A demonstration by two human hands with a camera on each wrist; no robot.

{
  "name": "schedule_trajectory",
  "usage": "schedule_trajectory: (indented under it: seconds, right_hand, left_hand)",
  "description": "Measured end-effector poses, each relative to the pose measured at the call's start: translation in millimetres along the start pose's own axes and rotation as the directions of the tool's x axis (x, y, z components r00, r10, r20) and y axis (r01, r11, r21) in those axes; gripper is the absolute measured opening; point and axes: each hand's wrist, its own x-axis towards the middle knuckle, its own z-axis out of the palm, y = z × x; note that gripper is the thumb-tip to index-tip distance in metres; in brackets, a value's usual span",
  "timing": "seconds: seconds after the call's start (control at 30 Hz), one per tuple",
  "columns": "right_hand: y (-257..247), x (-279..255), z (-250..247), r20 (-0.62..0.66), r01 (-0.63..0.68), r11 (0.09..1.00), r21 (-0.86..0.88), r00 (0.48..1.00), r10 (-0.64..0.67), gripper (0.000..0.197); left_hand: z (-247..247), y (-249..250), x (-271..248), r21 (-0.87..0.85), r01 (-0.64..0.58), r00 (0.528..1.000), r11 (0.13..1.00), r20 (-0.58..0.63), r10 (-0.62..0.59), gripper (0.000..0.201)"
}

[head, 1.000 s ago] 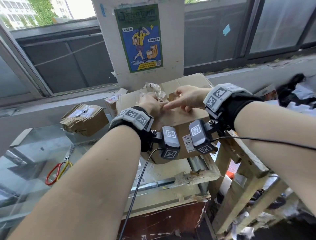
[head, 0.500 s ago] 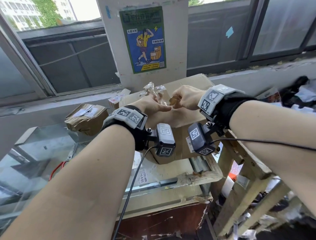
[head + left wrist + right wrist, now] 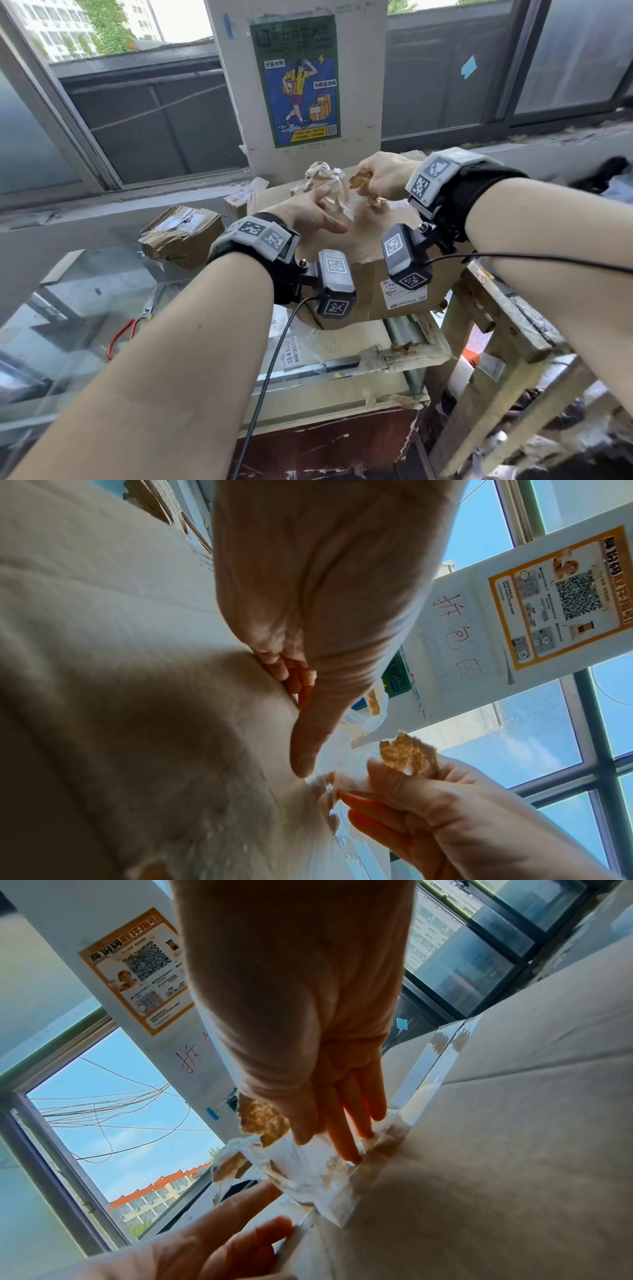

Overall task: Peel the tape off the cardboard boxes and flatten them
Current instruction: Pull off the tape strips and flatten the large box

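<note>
Pinching clear tape (image 3: 337,195) above the cardboard box (image 3: 370,240), right hand (image 3: 383,178); left hand (image 3: 308,214) open.

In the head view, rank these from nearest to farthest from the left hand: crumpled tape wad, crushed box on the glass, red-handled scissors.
From the left hand:
1. crumpled tape wad, just beyond the fingers.
2. crushed box, to its left on the glass.
3. red-handled scissors, lower left, farthest.
</note>
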Motion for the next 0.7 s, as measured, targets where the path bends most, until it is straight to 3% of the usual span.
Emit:
schedule_trajectory:
  seconds: [0.2, 0.27, 0.33, 0.43, 0.5, 0.6, 0.7]
  right_hand:
    - [1, 2, 3, -0.048, -0.025, 0.991, 0.129, 0.998, 0.032, 0.008]
    - [-1, 2, 2, -0.039, -0.005, 0.988, 0.154, 0.999, 0.012, 0.018]
    - [-5, -1, 0, -0.005, 0.038, 0.991, 0.127, 0.999, -0.038, 0.027]
    - [-11, -7, -4, 0.053, 0.096, 0.99, 0.103, 0.993, -0.102, 0.028]
    - [-11, -8, -5, 0.071, 0.109, 0.987, 0.119, 0.99, -0.118, 0.027]
    - [-8, -6, -5, 0.052, 0.094, 0.976, 0.195, 0.993, -0.105, 0.026]
    - [-10, -3, -1, 0.037, 0.064, 0.962, 0.266, 0.996, -0.077, 0.026]
  left_hand:
    - [5, 3, -3, -0.034, 0.015, 1.0, 0.999, -0.006, -0.015, 0.079]
    - [9, 8, -2, -0.069, 0.019, 0.999, 0.997, -0.032, -0.021, 0.065]
    - [13, 13, 1, -0.057, 0.01, 0.994, 0.998, -0.11, -0.016, 0.051]
    - [21, 16, 7, 0.042, 0.066, 0.963, 0.997, -0.266, -0.053, 0.067]
    - [23, 14, 11, 0.099, 0.131, 0.933, 0.986, -0.348, -0.089, 0.063]
    - [24, 14, 13, 0.089, 0.134, 0.93, 0.987, -0.356, -0.094, 0.046]
    - [26, 19, 7, 0.105, 0.12, 0.942, 0.987, -0.326, -0.079, 0.042]
